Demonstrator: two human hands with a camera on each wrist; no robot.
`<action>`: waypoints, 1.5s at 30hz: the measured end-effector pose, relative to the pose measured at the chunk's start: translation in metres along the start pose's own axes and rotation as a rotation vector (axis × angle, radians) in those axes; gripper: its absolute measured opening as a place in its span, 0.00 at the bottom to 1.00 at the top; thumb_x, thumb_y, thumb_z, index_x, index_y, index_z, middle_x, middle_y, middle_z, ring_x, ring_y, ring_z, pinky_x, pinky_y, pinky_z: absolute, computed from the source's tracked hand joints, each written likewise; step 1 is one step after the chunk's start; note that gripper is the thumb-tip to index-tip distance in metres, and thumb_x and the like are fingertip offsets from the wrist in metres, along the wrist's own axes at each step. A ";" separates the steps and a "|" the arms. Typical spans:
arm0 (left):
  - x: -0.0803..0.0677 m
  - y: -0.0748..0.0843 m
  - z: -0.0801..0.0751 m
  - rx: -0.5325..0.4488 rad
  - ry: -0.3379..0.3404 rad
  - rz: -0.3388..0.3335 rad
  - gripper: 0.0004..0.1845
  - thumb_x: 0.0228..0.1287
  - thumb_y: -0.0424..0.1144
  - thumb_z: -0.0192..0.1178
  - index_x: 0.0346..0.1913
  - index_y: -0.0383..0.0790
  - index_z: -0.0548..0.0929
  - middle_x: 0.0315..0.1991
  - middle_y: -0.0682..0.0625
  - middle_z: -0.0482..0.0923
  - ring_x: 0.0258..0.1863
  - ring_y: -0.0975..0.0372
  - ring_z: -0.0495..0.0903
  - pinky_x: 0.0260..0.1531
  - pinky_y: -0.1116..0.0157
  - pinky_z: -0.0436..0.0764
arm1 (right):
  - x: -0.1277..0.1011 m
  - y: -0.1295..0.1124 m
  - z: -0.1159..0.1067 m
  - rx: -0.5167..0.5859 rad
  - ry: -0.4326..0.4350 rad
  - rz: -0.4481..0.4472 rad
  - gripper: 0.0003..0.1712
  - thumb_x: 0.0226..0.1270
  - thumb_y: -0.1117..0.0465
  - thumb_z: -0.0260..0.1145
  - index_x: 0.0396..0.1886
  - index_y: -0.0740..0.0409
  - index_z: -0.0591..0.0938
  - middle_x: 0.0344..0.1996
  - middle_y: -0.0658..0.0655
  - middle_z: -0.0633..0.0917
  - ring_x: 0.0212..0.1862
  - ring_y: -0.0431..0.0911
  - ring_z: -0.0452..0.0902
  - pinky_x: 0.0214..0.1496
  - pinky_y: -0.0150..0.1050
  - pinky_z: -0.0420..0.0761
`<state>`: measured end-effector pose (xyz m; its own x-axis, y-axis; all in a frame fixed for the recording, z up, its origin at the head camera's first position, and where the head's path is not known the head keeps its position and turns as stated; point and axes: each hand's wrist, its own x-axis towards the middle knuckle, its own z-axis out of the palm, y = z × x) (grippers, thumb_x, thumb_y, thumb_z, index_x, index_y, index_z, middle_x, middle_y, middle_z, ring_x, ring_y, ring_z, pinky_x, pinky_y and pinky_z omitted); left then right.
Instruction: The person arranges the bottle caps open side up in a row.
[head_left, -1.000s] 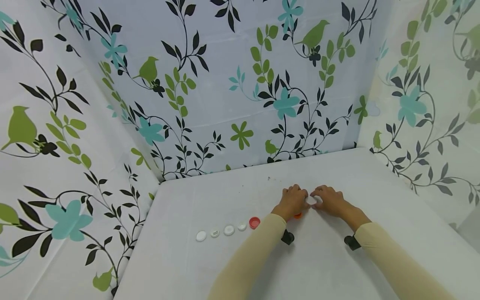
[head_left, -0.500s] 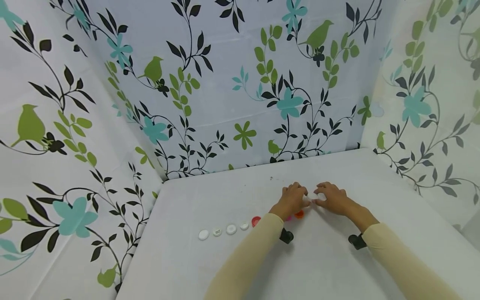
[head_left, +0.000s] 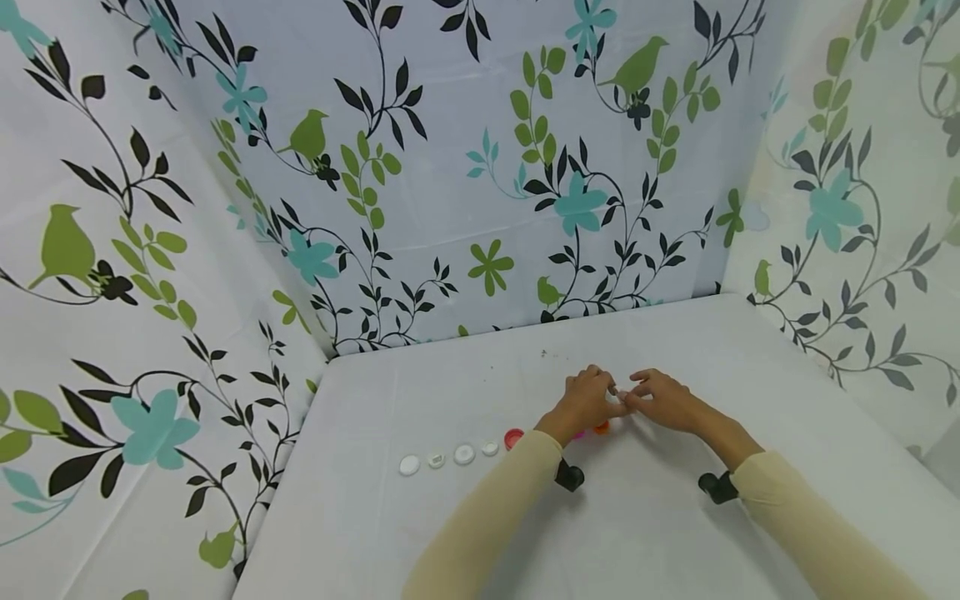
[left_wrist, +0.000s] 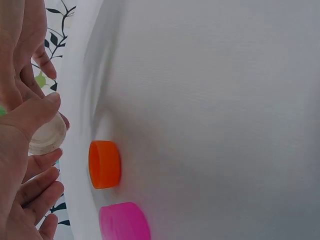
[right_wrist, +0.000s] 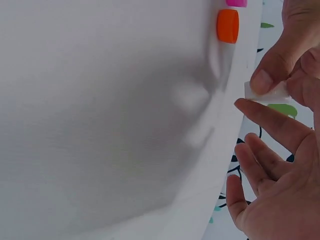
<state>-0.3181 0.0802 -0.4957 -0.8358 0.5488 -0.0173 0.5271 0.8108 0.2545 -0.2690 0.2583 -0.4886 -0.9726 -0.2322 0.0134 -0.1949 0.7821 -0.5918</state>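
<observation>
Over the table, both hands meet at one white bottle cap (left_wrist: 49, 136). My left hand (head_left: 587, 402) pinches it, thumb across its face and fingers behind. From the other side, my right hand (head_left: 663, 402) has its thumb and index finger at the cap's edge, the remaining fingers spread. The right wrist view shows this cap (right_wrist: 279, 93) edge-on between the fingers. Just below the hands stands an orange cap (left_wrist: 112, 165), with a pink cap (left_wrist: 125, 222) beside it. In the head view the left hand and wrist partly cover these two.
A row of caps runs left across the white table (head_left: 360, 542): a red cap (head_left: 513, 438), then several white ones, ending with a large white cap (head_left: 409, 465). Patterned curtains (head_left: 450, 167) enclose the table's back and sides. Black cameras sit at both wrists.
The right hand's fingers, a little apart from the left hand's earlier, have closed in against them at the white cap. The head view has shifted slightly; the row of caps stays put.
</observation>
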 end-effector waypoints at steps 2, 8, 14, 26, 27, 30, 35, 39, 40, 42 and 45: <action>-0.003 -0.001 0.000 0.012 -0.005 0.006 0.23 0.68 0.64 0.68 0.50 0.50 0.84 0.55 0.57 0.76 0.56 0.65 0.75 0.62 0.60 0.71 | -0.002 0.001 0.001 -0.003 -0.001 -0.016 0.25 0.82 0.49 0.61 0.56 0.68 0.87 0.69 0.74 0.75 0.72 0.74 0.67 0.67 0.77 0.66; -0.008 -0.005 -0.001 0.024 -0.011 0.027 0.21 0.69 0.62 0.68 0.51 0.49 0.83 0.58 0.55 0.76 0.59 0.63 0.75 0.66 0.59 0.70 | -0.006 0.005 0.001 -0.032 -0.005 -0.094 0.25 0.81 0.53 0.63 0.67 0.64 0.81 0.68 0.75 0.74 0.72 0.74 0.67 0.68 0.73 0.69; -0.009 -0.007 0.001 0.046 -0.014 0.051 0.22 0.70 0.61 0.68 0.54 0.50 0.83 0.61 0.55 0.75 0.62 0.63 0.75 0.67 0.59 0.69 | -0.009 0.010 0.000 -0.099 -0.026 -0.096 0.26 0.78 0.51 0.66 0.68 0.59 0.81 0.69 0.73 0.75 0.72 0.73 0.67 0.63 0.84 0.63; -0.015 -0.004 0.011 0.076 -0.033 0.052 0.24 0.71 0.62 0.66 0.54 0.47 0.83 0.58 0.55 0.75 0.61 0.63 0.74 0.67 0.58 0.69 | -0.007 0.012 0.017 -0.272 0.022 -0.113 0.23 0.71 0.51 0.73 0.60 0.58 0.87 0.65 0.69 0.79 0.66 0.68 0.74 0.53 0.68 0.73; -0.015 -0.004 0.011 0.081 -0.033 0.051 0.24 0.71 0.62 0.65 0.54 0.47 0.83 0.58 0.55 0.75 0.61 0.63 0.74 0.67 0.58 0.69 | -0.007 0.012 0.018 -0.274 0.022 -0.112 0.23 0.71 0.51 0.73 0.60 0.58 0.87 0.65 0.69 0.79 0.66 0.68 0.74 0.53 0.68 0.73; -0.016 -0.005 0.011 0.097 -0.027 0.052 0.23 0.71 0.63 0.64 0.53 0.48 0.83 0.58 0.55 0.75 0.60 0.63 0.74 0.65 0.59 0.70 | -0.007 0.011 0.021 -0.277 0.017 -0.107 0.23 0.72 0.51 0.73 0.61 0.57 0.87 0.65 0.69 0.79 0.66 0.68 0.74 0.54 0.68 0.73; -0.018 -0.006 0.013 0.121 -0.024 0.051 0.23 0.72 0.63 0.64 0.55 0.50 0.83 0.59 0.55 0.76 0.59 0.64 0.75 0.63 0.59 0.71 | -0.008 0.010 0.022 -0.279 0.016 -0.107 0.23 0.71 0.52 0.73 0.60 0.58 0.87 0.64 0.70 0.79 0.66 0.69 0.74 0.53 0.67 0.72; -0.020 -0.008 0.013 0.117 -0.031 0.035 0.24 0.69 0.62 0.67 0.56 0.50 0.84 0.61 0.55 0.76 0.60 0.64 0.74 0.63 0.59 0.71 | -0.007 0.009 0.024 -0.280 0.013 -0.112 0.23 0.71 0.51 0.73 0.60 0.58 0.87 0.65 0.70 0.79 0.66 0.69 0.73 0.53 0.67 0.72; -0.020 -0.008 0.012 0.115 -0.033 0.032 0.24 0.68 0.62 0.68 0.57 0.50 0.84 0.61 0.55 0.75 0.61 0.63 0.74 0.64 0.59 0.71 | -0.008 0.009 0.023 -0.280 0.012 -0.112 0.24 0.71 0.51 0.73 0.60 0.58 0.87 0.65 0.70 0.79 0.66 0.69 0.73 0.54 0.67 0.72; -0.023 -0.009 0.010 0.109 -0.032 0.026 0.26 0.67 0.62 0.69 0.58 0.49 0.84 0.62 0.55 0.75 0.62 0.63 0.74 0.64 0.59 0.71 | -0.009 0.008 0.023 -0.281 0.009 -0.111 0.25 0.71 0.50 0.73 0.61 0.59 0.86 0.66 0.70 0.78 0.67 0.69 0.73 0.54 0.67 0.73; -0.029 -0.014 0.004 0.089 -0.023 0.008 0.28 0.69 0.62 0.67 0.63 0.49 0.82 0.64 0.54 0.74 0.65 0.62 0.73 0.67 0.58 0.70 | -0.012 0.006 0.020 -0.287 0.005 -0.104 0.28 0.71 0.49 0.73 0.63 0.60 0.85 0.66 0.70 0.78 0.67 0.69 0.73 0.53 0.66 0.73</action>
<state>-0.3002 0.0538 -0.5029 -0.8285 0.5588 -0.0380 0.5459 0.8208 0.1679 -0.2563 0.2544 -0.5087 -0.9461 -0.3170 0.0666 -0.3205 0.8861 -0.3349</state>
